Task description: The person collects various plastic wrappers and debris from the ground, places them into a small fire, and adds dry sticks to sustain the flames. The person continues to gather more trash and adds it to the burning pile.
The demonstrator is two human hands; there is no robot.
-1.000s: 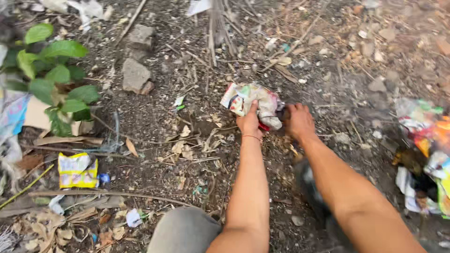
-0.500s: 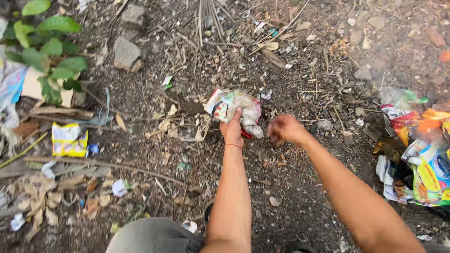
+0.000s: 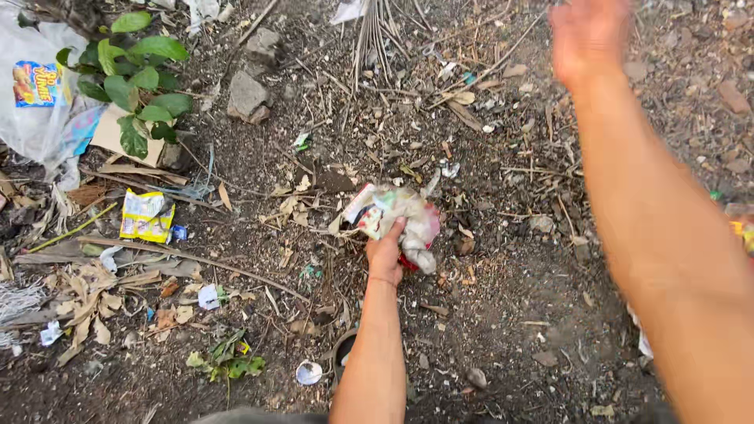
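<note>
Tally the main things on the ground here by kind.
Grey stones: 2
Yellow wrappers: 1
Crumpled wrapper bundles, under the left hand: 1
Green leafy plants: 1
Total: 5

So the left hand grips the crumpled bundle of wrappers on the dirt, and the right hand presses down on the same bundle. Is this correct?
Not quite. The left hand does grip the crumpled bundle of wrappers on the dirt, but the right hand is not pressing on it: the head view shows it raised, blurred, well clear of the bundle, near the top of the picture.
</note>
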